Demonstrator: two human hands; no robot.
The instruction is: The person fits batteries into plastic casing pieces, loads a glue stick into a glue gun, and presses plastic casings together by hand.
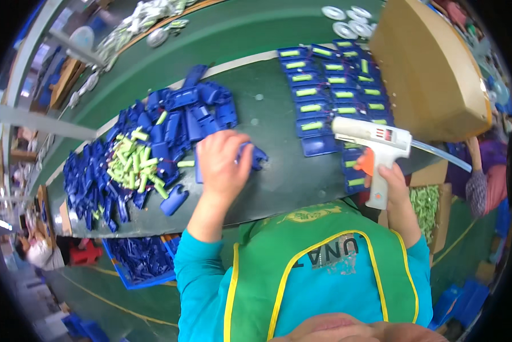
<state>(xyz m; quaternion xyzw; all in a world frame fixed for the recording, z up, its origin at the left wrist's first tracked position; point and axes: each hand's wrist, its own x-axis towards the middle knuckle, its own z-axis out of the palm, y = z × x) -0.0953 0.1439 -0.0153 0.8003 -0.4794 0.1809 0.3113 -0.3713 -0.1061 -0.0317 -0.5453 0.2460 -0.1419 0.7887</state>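
Observation:
My right hand (394,178) is wrapped round the handle of a white hot glue gun (376,135) with an orange trigger. A clear glue stick (441,155) juts from its back end, and its nozzle points left over the rows of casings. Fingers bent, my left hand (224,162) grips a blue plastic casing (257,157) low over the table; the hand hides most of it. Just left of that hand lies a light green battery (186,163). Beyond it is a heap of blue casings (176,122), with a pile of light green batteries (131,162) on top.
Columns of blue casings, each holding a green battery (310,108), lie on the dark green table (261,196). A cardboard box (433,68) stands at the right. White discs (347,21) lie at the back. Below the table are a blue crate (131,279) and a carton of green pieces (424,208).

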